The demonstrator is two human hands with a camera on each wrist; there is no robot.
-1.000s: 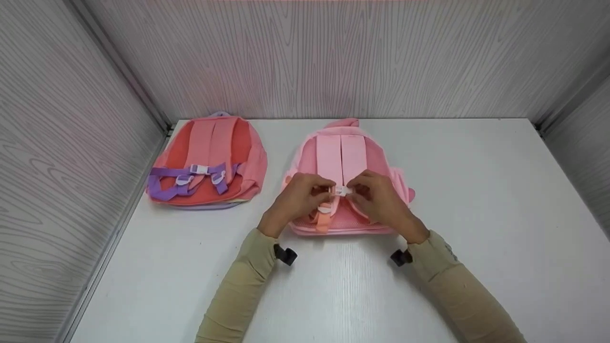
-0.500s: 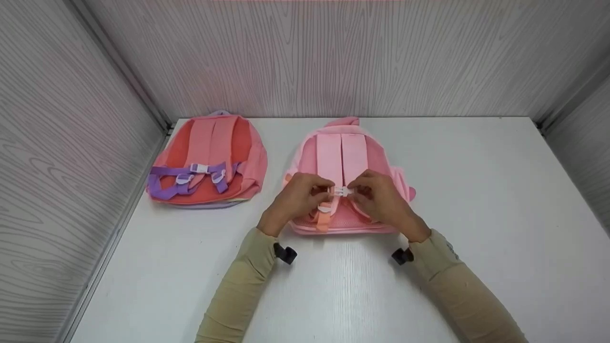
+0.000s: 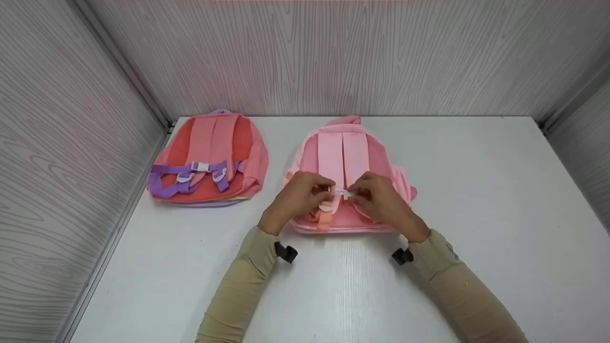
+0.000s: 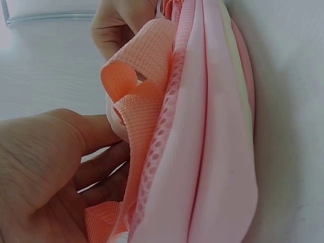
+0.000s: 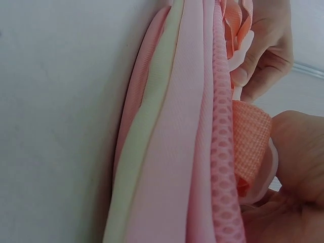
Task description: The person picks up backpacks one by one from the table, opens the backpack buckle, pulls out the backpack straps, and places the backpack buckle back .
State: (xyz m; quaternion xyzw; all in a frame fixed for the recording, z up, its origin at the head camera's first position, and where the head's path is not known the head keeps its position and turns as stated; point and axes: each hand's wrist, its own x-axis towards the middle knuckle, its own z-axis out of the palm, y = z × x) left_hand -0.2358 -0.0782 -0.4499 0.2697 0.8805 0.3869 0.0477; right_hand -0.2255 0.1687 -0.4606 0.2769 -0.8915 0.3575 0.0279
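Observation:
A pink backpack (image 3: 331, 155) lies back panel up on the table, its two shoulder straps side by side. Between my hands, over the lower straps, is a white side-release buckle (image 3: 340, 192). My left hand (image 3: 299, 196) pinches the buckle's left end between thumb and fingers. From the other side, my right hand (image 3: 382, 201) pinches its right end. Orange webbing (image 3: 324, 220) hangs from a white strap adjuster (image 3: 326, 208) beside my left fingers. In the left wrist view, looped webbing (image 4: 144, 106) hides much of the grip; in the right wrist view, orange webbing (image 5: 250, 142) covers part too.
To the left on the white table (image 3: 476, 190) lies a coral-and-red backpack (image 3: 212, 143) with purple webbing (image 3: 167, 186) and a joined white buckle (image 3: 202, 166). Grey wood-patterned panels (image 3: 333, 57) rise behind and at both sides.
Both hands keep their pinch at nearly the same spot. The buckle between them has shifted slightly, its right part now sitting a little lower. The backpacks stay in place.

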